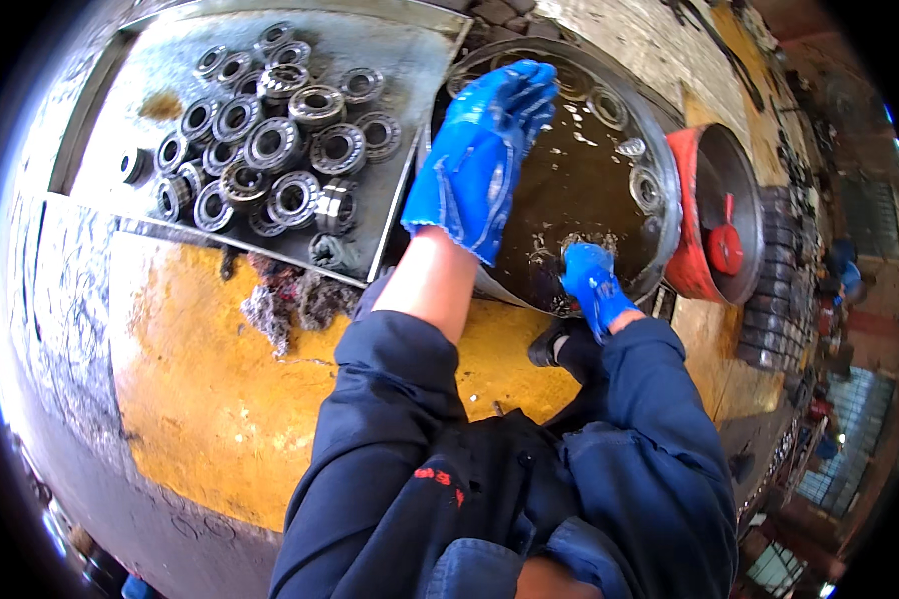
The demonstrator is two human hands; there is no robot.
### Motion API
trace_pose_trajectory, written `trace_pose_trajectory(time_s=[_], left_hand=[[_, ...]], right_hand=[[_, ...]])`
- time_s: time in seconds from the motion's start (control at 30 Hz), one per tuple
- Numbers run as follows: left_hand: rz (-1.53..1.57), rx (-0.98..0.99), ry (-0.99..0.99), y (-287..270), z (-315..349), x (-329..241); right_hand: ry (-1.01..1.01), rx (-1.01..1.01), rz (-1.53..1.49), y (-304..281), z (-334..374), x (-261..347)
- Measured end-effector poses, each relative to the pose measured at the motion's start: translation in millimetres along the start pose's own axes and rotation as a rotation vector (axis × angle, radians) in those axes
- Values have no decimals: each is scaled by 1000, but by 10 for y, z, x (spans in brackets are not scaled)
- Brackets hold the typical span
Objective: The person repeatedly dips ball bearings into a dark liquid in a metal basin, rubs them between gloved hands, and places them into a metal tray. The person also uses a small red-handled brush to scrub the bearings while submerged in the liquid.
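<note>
My left hand (491,145), in a long blue rubber glove, is held over the left side of a round metal tub (672,215) of murky brown liquid. Its fingers point away from me, close together and slightly bent, with nothing visible in them. My right hand (594,285), gloved in blue too, reaches down at the near side of the tub. Ripples and froth surround its curled fingertips at the liquid's surface, and what they grip is hidden. Several bearing rings (646,187) lie along the tub's far and right inner edge, partly in the liquid.
A metal tray (370,25) at the left bears several roller bearings (272,145) in a heap. To the right stands a red drum (689,220) with a red round object (726,250) inside. Dirty rags (285,299) lie by the tray on the yellow floor (210,389).
</note>
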State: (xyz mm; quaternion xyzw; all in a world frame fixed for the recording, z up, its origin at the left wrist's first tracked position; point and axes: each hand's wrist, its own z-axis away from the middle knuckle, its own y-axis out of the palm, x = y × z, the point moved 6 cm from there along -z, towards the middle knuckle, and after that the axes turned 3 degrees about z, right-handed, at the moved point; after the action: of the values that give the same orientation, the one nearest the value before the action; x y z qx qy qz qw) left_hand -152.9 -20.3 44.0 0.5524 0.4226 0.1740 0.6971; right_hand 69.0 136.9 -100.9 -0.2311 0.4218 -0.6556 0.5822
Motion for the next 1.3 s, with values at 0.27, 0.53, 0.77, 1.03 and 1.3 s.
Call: trace_pose_trajectory(time_s=[0.27, 0.53, 0.77, 1.03, 1.3], left_hand=[[100, -71, -195, 22, -35, 67], [142, -5, -131, 3, 10, 84], [140, 28, -79, 60, 76, 43], [145, -16, -137, 26, 22, 103], [132, 8, -126, 32, 30, 91]], right_hand=[[130, 125, -344, 227, -67, -310], [-35, 50, 198, -66, -70, 108], [297, 14, -463, 286, -72, -453], [-136, 34, 326, -38, -50, 155], [382, -22, -637, 286, 22, -446]])
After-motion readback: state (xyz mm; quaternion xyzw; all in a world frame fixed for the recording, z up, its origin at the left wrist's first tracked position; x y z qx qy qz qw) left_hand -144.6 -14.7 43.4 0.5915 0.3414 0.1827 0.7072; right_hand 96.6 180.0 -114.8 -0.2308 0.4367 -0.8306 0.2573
